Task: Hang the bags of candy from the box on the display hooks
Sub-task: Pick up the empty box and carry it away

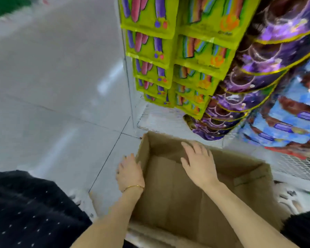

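Left hand (pixel 130 171) flat on box (pixel 177 203) wall, right hand (pixel 199 163) above; both grips spread, empty. Box looks empty: probably done, clear it.

I read this as shop aisle: identical green candy bags (pixel 150 49) hung in stacked rows, purple bags (pixel 261 68) and blue bags (pixel 293 122) alongside, white wire-mesh rack (pixel 297 167), grey tiled floor (pixel 52 86), open cardboard box (pixel 240 163) at rack's foot.

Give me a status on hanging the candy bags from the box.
Done: green bags, purple bags and blue bags hang in packed rows on the display. In hand: nothing; the left hand rests on the left wall of the box, and the right hand reaches open into it. Left: likely nothing to hang, since the box shows only bare cardboard.
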{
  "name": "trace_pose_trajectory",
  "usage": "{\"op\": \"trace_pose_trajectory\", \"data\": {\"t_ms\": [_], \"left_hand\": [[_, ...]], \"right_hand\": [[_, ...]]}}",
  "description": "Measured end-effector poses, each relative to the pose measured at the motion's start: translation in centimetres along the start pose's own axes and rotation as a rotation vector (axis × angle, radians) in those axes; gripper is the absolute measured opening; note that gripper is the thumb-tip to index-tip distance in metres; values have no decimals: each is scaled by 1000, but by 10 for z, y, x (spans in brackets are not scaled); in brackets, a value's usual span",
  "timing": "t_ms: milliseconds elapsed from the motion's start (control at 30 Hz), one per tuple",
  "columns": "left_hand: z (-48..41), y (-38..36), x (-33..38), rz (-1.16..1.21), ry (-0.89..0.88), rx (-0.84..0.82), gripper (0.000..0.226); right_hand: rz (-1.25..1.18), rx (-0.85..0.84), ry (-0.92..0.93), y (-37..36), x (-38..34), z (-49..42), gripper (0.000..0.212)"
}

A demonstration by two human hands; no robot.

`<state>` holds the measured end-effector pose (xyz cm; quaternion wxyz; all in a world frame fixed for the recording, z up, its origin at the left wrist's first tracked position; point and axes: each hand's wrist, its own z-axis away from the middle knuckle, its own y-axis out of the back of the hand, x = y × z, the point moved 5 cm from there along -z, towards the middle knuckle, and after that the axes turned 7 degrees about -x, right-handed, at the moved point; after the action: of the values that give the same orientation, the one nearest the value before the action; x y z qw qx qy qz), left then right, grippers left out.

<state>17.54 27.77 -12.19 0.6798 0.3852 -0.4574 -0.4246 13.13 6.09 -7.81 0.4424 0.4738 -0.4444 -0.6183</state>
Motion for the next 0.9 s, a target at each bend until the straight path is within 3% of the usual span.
{"op": "trace_pose_trajectory", "data": {"t_ms": [67,167,267,333,400,467,533,600,800,900], "left_hand": [[-36,13,-5,-65,-62,39,34],[-84,57,-32,-200,-4,118,54],[-73,97,-61,-146,41,204,74],[-37,103,-83,30,158,247,83],[4,87,-110,291,391,231,94],[39,54,-123,553,576,96,103],[62,25,-115,784,597,-40,106],[74,13,-109,925,587,-33,106],[41,26,-139,819,535,81,80],[19,30,-152,822,614,107,69]], "right_hand": [[47,-34,29,-4,-4,-10,55],[106,-71,76,-7,-12,-21,58],[96,-118,74,-7,-24,-30,64],[82,-135,79,-5,-38,-38,67],[43,-132,35,0,-49,-44,69],[-12,-155,-38,4,-53,-50,68],[-83,-209,-90,3,-52,-55,62],[-151,-266,-106,-1,-51,-62,55],[-178,-452,-139,-31,-66,-100,64],[-96,-473,-105,-38,-80,-125,48]]}}
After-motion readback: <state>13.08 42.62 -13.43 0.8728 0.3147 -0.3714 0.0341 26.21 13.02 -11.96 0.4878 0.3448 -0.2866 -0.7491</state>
